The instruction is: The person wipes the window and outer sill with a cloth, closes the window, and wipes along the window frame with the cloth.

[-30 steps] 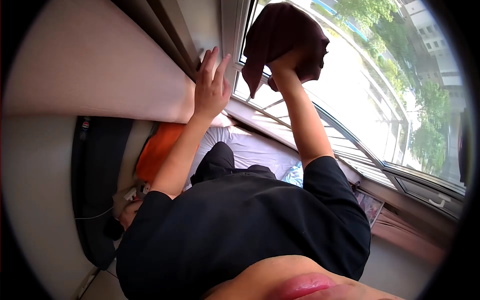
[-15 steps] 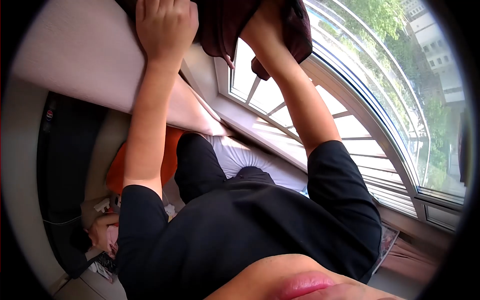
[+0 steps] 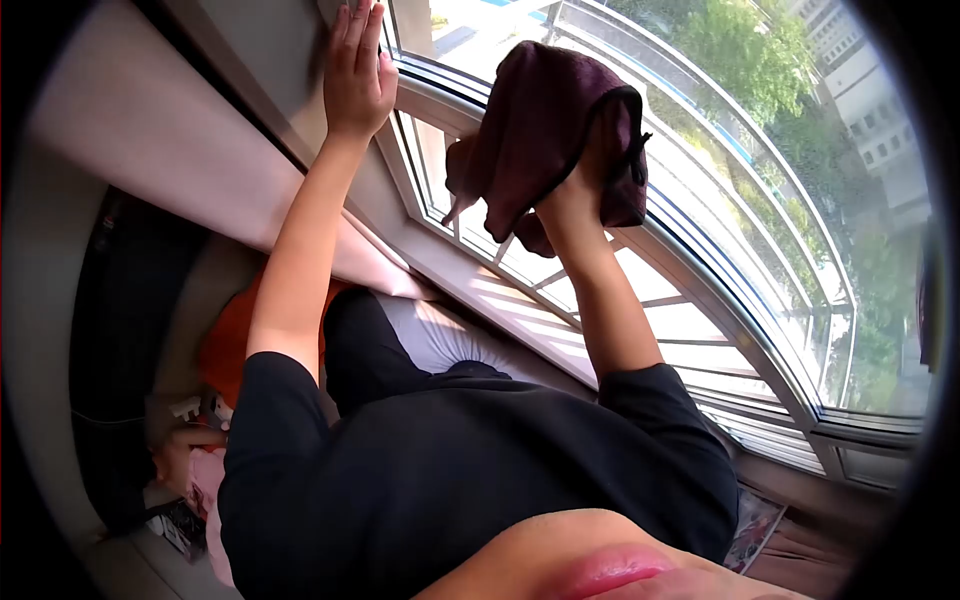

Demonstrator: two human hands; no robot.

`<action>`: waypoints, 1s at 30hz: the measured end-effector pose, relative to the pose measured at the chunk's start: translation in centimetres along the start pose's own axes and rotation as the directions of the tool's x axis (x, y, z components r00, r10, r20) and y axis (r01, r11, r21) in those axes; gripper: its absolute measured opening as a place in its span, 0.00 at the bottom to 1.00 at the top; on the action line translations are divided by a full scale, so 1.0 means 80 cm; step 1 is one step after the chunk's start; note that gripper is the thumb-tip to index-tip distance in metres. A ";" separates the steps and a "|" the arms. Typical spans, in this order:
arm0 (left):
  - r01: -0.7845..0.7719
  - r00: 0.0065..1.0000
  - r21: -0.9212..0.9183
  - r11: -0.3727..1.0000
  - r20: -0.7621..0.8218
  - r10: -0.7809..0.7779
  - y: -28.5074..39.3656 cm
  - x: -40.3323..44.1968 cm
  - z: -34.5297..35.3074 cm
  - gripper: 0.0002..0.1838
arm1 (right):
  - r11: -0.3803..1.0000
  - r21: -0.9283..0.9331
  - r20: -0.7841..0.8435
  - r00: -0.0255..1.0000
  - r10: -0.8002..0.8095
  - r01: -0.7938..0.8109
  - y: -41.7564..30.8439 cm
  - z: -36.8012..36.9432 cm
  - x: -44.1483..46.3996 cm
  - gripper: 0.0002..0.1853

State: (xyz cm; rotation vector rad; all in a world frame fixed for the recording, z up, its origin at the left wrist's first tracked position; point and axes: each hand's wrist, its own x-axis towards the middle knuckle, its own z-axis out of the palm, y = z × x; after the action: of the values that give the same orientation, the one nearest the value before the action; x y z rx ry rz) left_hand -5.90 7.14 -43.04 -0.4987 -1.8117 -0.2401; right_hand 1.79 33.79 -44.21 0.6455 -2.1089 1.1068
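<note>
A dark maroon cloth [image 3: 530, 130] with a black edge drapes over my right hand [image 3: 592, 170] in front of the window [image 3: 690, 190]. The cloth hides most of that hand's fingers; the wrist and part of the back show, and the hand holds the cloth. My left hand [image 3: 357, 85] is raised at the upper left against the window frame's side, its fingers stretched out and nothing in it. Below the cloth, the metal window frame [image 3: 740, 320] runs diagonally, with bars outside.
A pale pink curtain [image 3: 170, 130] hangs at the left. Below it are a long black object [image 3: 125, 350], an orange item [image 3: 228, 335] and another person in pink [image 3: 205, 475]. A light sheet [image 3: 430, 335] lies beyond my legs. Pinkish fabric [image 3: 810, 550] is at lower right.
My left hand has moved from the curtain's upper edge to the window frame, its fingers now straight. My right hand and the cloth have come lower into view.
</note>
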 end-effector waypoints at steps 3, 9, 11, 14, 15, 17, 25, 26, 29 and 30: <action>-0.010 1.000 0.006 1.000 0.024 0.009 -0.030 -0.018 0.013 0.35 | 0.393 0.798 0.247 0.844 0.477 -0.456 -0.022 -0.043 -0.003 0.32; -0.035 0.999 0.036 0.999 0.026 0.034 -0.034 -0.018 0.011 0.37 | 0.906 -0.385 0.046 0.977 0.209 -0.176 0.133 -0.001 -0.075 0.32; -0.035 0.999 0.018 0.999 -0.003 0.035 -0.035 -0.018 0.012 0.37 | 0.967 0.149 0.012 0.978 0.208 -0.207 0.123 -0.016 -0.076 0.31; -0.045 0.999 0.003 0.999 -0.018 0.045 -0.033 -0.013 0.006 0.36 | -0.193 0.975 -0.048 0.951 0.304 0.111 0.085 -0.028 -0.077 0.29; -0.049 0.999 -0.005 0.999 -0.016 0.049 -0.032 -0.009 -0.005 0.36 | -0.264 0.952 -0.059 0.942 0.330 0.153 0.080 -0.026 -0.073 0.29; 0.035 0.997 -0.086 0.996 0.077 -0.028 -0.019 0.001 -0.043 0.33 | 0.366 0.930 -0.125 0.918 0.377 -0.024 0.082 -0.022 -0.069 0.29; 0.090 0.966 -0.178 0.980 -0.224 -0.129 -0.096 -0.034 -0.111 0.27 | 0.912 -0.288 0.012 0.951 0.309 -0.292 0.022 0.131 -0.010 0.29; 0.025 0.974 -0.158 0.987 -0.217 -0.059 -0.113 -0.045 -0.103 0.31 | 0.928 -0.271 0.049 0.959 0.278 -0.255 0.002 0.171 0.003 0.29; 0.003 0.961 -0.428 0.904 -0.248 -0.121 -0.120 -0.062 -0.095 0.25 | 0.961 -0.245 0.097 0.983 0.154 -0.126 -0.045 0.285 0.050 0.28; -0.005 0.960 -0.443 0.896 -0.254 -0.120 -0.126 -0.061 -0.103 0.25 | 0.966 -0.245 0.080 0.991 0.108 -0.086 -0.058 0.311 0.070 0.28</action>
State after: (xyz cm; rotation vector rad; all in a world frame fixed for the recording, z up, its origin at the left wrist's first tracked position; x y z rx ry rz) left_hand -2.24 -6.21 -44.33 -0.6907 -1.4961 -0.7392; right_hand -6.81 9.69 -48.15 0.4898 -2.3309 0.8654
